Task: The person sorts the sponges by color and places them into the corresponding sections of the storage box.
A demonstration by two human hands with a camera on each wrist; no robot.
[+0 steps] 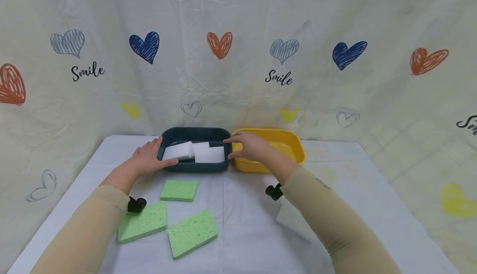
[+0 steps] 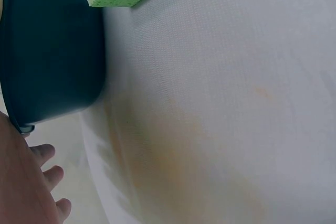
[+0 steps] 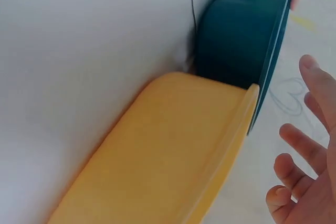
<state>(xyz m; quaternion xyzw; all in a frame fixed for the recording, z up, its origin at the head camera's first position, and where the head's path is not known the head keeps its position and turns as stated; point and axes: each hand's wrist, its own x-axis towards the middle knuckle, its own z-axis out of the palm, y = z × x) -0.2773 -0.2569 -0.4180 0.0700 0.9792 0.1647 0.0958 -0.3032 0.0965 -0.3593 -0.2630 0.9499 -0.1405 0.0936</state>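
Note:
White foam sponge blocks lie inside a dark teal plastic basin. At that basin's left front corner, my left hand rests against the rim, its fingers spread and its thumb along the front edge. My right hand hovers over the meeting edges of the teal basin and a yellow basin. Its fingers are loosely spread toward the teal rim. In the right wrist view, the right fingers hold nothing and stand apart from both basins.
Three green speckled sponges, the nearest sponge among them, lie on the white-covered table in front of the teal basin. A white block is partly hidden under the right forearm. Behind the table hangs a heart-print cloth.

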